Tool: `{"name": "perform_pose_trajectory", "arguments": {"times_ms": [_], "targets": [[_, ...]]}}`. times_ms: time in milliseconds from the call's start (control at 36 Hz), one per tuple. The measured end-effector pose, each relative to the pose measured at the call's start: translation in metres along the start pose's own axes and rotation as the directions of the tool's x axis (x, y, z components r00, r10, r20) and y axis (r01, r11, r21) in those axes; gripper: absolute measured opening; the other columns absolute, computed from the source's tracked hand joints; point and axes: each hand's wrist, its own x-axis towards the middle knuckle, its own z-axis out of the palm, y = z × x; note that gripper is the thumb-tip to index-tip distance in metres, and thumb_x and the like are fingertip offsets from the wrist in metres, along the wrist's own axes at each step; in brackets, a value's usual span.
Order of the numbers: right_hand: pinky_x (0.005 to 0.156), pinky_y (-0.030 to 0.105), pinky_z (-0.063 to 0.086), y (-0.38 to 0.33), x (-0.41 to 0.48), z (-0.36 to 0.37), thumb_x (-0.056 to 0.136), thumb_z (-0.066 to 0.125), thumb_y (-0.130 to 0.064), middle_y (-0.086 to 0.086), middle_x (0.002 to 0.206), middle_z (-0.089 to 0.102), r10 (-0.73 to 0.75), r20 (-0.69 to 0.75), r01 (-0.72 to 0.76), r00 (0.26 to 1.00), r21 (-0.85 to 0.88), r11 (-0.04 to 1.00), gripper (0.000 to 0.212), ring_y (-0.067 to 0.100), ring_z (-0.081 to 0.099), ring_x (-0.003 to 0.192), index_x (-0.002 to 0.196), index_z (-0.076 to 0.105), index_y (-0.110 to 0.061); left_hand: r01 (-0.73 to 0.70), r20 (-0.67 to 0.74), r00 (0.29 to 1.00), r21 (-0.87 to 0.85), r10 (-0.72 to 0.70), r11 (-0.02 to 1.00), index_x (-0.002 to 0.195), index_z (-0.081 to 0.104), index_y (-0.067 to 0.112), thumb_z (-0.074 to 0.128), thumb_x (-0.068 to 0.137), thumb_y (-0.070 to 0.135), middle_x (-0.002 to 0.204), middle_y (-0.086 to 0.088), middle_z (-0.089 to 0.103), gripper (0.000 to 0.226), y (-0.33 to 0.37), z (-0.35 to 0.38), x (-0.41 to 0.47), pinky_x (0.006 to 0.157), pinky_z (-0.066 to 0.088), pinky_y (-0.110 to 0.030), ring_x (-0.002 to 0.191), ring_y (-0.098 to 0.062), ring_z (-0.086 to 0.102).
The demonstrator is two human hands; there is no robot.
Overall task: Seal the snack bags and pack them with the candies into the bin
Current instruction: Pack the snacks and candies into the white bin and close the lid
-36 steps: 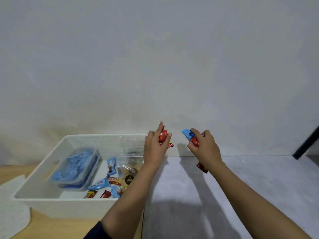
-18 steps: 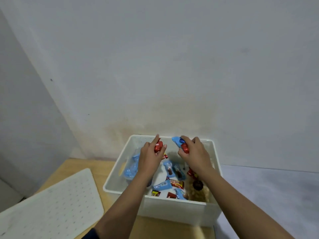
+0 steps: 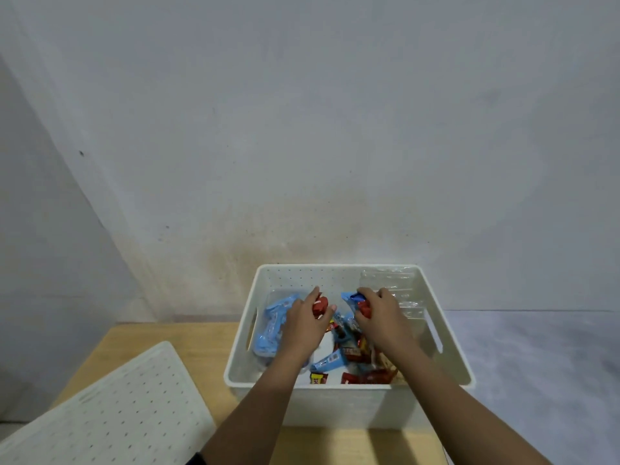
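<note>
Stained grey wall point(image 3: 302, 129), wooden table point(image 3: 167, 333), white bin point(image 3: 349, 407) holding candies point(image 3: 328, 360), perforated panel point(image 3: 117, 407)

left hand point(image 3: 303, 325): palm down, fingers curled round small red wrapped candies point(image 3: 320, 305), index finger stretched forward | right hand point(image 3: 382, 318): knuckles up, fingertips pinching small blue-and-red wrapped candies point(image 3: 356, 302) | forearms: bare, extended forward side by side, hands near but apart

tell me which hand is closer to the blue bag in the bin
Left. The left hand overlaps the right edge of the blue bag; the right hand is across the bin, by the clear bag.
</note>
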Motion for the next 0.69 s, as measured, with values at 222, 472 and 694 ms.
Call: {"name": "perform_pose_trajectory", "arguments": {"times_ms": [222, 472, 694], "targets": [[0.094, 0.037, 0.045, 0.007, 0.003, -0.021, 0.084, 0.062, -0.025, 0.01, 0.125, 0.049, 0.033, 0.11, -0.036, 0.993, 0.025, 0.999, 0.043, 0.028, 0.05, 0.115, 0.126, 0.055, -0.018, 0.017, 0.205, 0.978, 0.131, -0.044, 0.991, 0.144, 0.03, 0.029, 0.049, 0.087, 0.055, 0.147, -0.014, 0.034, 0.065, 0.01, -0.003, -0.004, 0.112, 0.029, -0.043, 0.135, -0.033, 0.032], [0.097, 0.039, 0.043, -0.016, 0.003, -0.048, 0.087, 0.054, -0.027, 0.007, 0.132, 0.044, -0.101, 0.149, 0.119, 0.984, -0.116, 0.986, 0.039, 0.025, 0.039, 0.125, 0.126, 0.052, -0.024, 0.022, 0.101, 0.994, 0.104, -0.033, 0.994, 0.143, 0.032, 0.023, 0.05, 0.092, 0.039, 0.149, -0.012, 0.032, 0.057, 0.032, -0.042, -0.025, 0.113, 0.025, -0.036, 0.138, -0.027, 0.029], [0.093, 0.036, 0.042, -0.081, -0.012, -0.021, 0.09, 0.051, -0.026, 0.006, 0.131, 0.044, -0.328, 0.227, 0.357, 0.917, -0.102, 0.928, 0.038, 0.024, 0.039, 0.125, 0.128, 0.05, -0.025, 0.14, -0.16, 0.98, 0.151, -0.116, 0.978, 0.142, 0.035, 0.022, 0.048, 0.093, 0.036, 0.135, -0.015, 0.045, 0.053, 0.0, -0.116, -0.076, 0.104, 0.034, -0.035, 0.129, -0.03, 0.038]]}}
